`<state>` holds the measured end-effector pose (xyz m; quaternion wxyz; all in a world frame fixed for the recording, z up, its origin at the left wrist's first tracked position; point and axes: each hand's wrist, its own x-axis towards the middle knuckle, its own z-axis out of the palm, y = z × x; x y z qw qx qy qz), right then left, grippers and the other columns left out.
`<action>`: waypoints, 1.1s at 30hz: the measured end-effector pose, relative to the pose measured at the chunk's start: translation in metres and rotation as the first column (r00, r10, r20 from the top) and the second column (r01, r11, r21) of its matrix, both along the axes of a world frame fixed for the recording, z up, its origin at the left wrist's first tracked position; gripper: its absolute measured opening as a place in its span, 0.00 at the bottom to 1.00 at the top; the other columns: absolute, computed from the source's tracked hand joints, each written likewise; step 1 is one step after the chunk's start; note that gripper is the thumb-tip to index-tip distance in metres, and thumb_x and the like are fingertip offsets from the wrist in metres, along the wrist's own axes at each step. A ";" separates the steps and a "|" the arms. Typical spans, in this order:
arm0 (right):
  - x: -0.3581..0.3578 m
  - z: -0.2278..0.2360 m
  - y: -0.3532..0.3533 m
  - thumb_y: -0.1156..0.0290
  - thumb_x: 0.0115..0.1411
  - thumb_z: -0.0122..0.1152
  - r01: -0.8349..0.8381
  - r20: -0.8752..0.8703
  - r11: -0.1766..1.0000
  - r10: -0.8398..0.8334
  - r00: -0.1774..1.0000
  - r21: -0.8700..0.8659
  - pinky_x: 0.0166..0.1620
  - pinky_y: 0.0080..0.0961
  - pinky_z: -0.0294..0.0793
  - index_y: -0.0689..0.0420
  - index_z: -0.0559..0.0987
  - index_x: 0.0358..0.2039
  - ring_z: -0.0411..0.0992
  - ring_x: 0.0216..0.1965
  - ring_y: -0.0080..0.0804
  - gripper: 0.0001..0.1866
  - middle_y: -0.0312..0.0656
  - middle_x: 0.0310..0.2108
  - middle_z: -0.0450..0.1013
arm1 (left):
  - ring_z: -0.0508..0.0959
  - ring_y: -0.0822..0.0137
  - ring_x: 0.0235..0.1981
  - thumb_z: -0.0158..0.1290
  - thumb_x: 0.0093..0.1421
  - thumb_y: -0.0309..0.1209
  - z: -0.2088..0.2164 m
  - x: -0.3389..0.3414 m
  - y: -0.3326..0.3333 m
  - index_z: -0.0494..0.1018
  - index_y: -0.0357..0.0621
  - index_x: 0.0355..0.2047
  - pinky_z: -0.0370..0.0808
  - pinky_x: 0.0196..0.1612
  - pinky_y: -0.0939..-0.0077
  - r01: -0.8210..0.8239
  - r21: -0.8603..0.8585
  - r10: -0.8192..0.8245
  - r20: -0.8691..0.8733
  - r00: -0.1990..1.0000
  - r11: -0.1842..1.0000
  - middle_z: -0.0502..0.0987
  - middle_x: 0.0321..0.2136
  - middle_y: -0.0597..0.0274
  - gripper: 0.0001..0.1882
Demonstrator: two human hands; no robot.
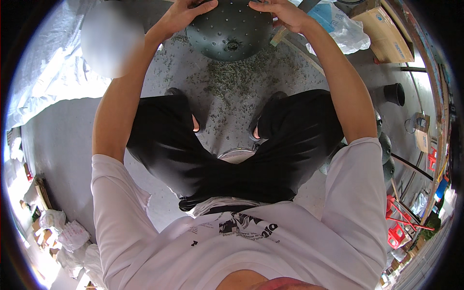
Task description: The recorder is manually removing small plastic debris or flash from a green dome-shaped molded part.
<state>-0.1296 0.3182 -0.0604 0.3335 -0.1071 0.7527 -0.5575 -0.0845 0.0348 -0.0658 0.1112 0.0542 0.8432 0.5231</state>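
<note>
We have the studded dome (pixel 227 31) at the far middle of the scene, a big, rounded, dark green body with small knobs over its skin and one dark, rough spot on its near face. We judge it stiff, and probably too bulky for one hand; its weight we cannot read, since it might be hollow or solid. The smooth curve between knobs could slip under dry fingers, though the knobs should give some bite. We would take hold at opposite sides, palms low on the curve, as its broad shape seems to suit two hands better than a pinch.

Our left hand (pixel 187 13) holds its left side and our right hand (pixel 286 13) its right, each thumb stretched inward over the top. The other fingers curl around the sides, mostly hidden, so we cannot tell how firmly they press; nor can we tell whether the dome bears on something beneath.

Both forearms reach far and slant inward, elbows spread wide outside our knees. Dark crumbs (pixel 229 77) lie on the grey floor (pixel 63 121) just nearer than the dome, between our feet. To its right sit a clear plastic bag (pixel 350 36) and a cardboard box (pixel 382 31).
</note>
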 end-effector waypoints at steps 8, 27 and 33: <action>-0.003 -0.002 0.000 0.48 0.62 0.68 0.044 -0.056 0.999 -0.043 0.998 0.009 0.37 0.37 0.79 0.68 0.79 0.49 0.80 0.37 0.41 0.32 0.51 0.44 0.80 | 0.78 0.56 0.51 0.60 0.62 0.56 -0.010 -0.007 -0.003 0.71 0.27 0.57 0.73 0.55 0.64 -0.025 -0.008 0.024 -0.010 1.000 1.000 0.78 0.50 0.46 0.41; -0.005 -0.003 0.004 0.51 0.62 0.68 -0.005 -0.037 1.000 0.004 0.999 -0.025 0.35 0.31 0.76 0.67 0.81 0.45 0.79 0.38 0.37 0.28 0.47 0.39 0.80 | 0.80 0.64 0.38 0.65 0.60 0.47 -0.003 -0.009 0.003 0.78 0.32 0.48 0.76 0.44 0.68 -0.067 0.134 0.053 0.109 0.993 0.989 0.81 0.39 0.56 0.29; -0.020 0.016 -0.006 0.51 0.63 0.67 0.048 -0.032 0.995 -0.050 0.998 -0.087 0.33 0.29 0.74 0.67 0.80 0.49 0.77 0.35 0.33 0.28 0.45 0.37 0.79 | 0.80 0.60 0.45 0.65 0.60 0.48 0.035 -0.013 0.000 0.74 0.31 0.55 0.75 0.51 0.65 -0.067 0.255 0.044 0.096 0.994 0.965 0.80 0.44 0.53 0.33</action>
